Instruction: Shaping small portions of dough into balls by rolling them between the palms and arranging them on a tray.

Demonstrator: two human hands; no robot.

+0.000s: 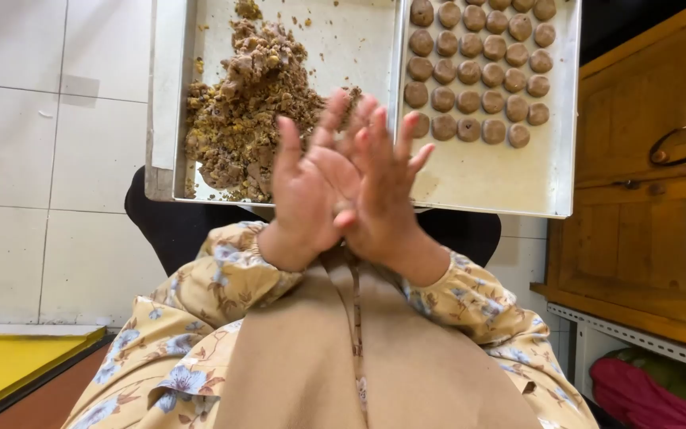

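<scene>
My left hand (302,195) and my right hand (387,187) are pressed palm against palm above my lap, fingers straight and spread, the right one crossing in front of the left. Anything between the palms is hidden. Just beyond them lie two metal trays. The left tray (359,40) holds a crumbly heap of brown dough (248,103) with yellowish bits. On the right tray (486,175), small round brown dough balls (478,71) sit in neat rows over the far part. My floral sleeves and a beige cloth fill the bottom of the view.
The trays rest on a black seat (164,226) over a white tiled floor (41,159). A wooden cabinet (653,206) stands at the right, with pink cloth (653,389) beneath it. A yellow board (9,365) lies at the bottom left.
</scene>
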